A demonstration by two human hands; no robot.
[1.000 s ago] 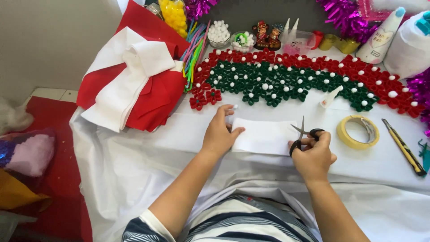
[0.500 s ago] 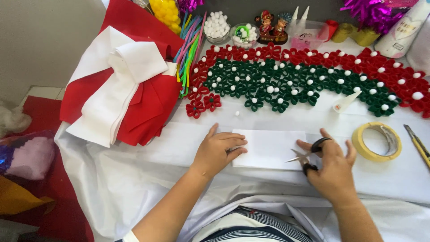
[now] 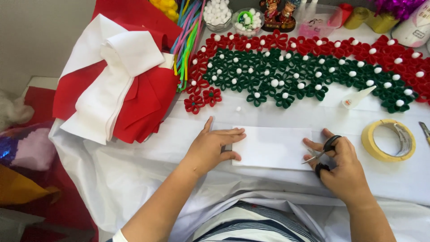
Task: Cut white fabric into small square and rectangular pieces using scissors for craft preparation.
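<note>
A white rectangular felt piece (image 3: 272, 147) lies flat on the white-covered table (image 3: 134, 170). My left hand (image 3: 215, 147) rests on its left end, fingers spread flat, pinning it down. At the sheet's right edge my right hand (image 3: 340, 163) holds black-handled scissors (image 3: 323, 153), thumb and fingers through the loops, blades pointing left over the sheet's edge.
Behind the sheet spreads a band of red and green felt flowers (image 3: 304, 67) with white pompoms. Folded red and white felt (image 3: 116, 85) sits at left, a tape roll (image 3: 389, 140) at right, a small glue bottle (image 3: 358, 97), pipe cleaners (image 3: 189, 40) and pompom bowls (image 3: 218, 13) farther back.
My right hand with the scissors has dropped from the sheet's upper right corner to its right edge. My left hand has settled flat on the left end.
</note>
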